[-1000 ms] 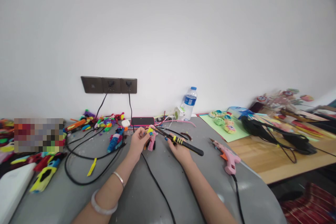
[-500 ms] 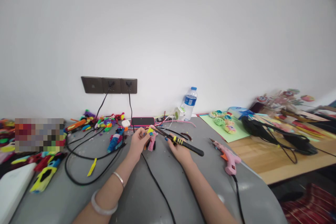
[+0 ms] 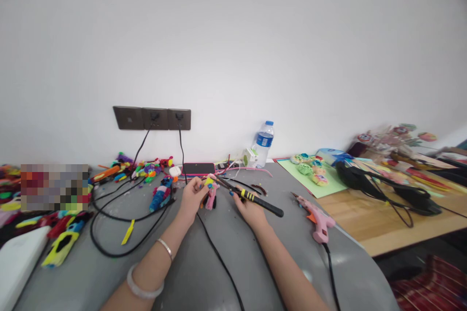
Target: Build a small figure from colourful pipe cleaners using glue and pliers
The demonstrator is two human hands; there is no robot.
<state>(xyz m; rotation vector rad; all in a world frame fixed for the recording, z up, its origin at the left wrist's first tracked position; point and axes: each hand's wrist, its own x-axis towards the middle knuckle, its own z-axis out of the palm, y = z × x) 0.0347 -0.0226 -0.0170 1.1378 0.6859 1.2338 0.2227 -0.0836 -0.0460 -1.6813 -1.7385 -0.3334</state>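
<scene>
Near the middle of the grey table (image 3: 226,262), my left hand (image 3: 191,198) pinches a small pink and yellow fuzzy pipe-cleaner figure (image 3: 211,197) between thumb and fingers. My right hand (image 3: 251,211) is closed around a long tool (image 3: 264,204) with a black handle and yellow bands. Its thin dark front end points left and reaches the top of the figure; whether it touches is too small to tell. Part of the tool is hidden by my fingers, so its exact kind is unclear. A blue pipe-cleaner figure (image 3: 159,198) lies left of my left hand.
A pink glue gun (image 3: 321,223) lies to the right, its cord running forward. Black cables (image 3: 109,254) loop on the left. Behind my hands are a phone (image 3: 199,169), a small box (image 3: 250,157) and a water bottle (image 3: 264,141). Colourful pipe-cleaner pieces (image 3: 149,170) pile at the back left.
</scene>
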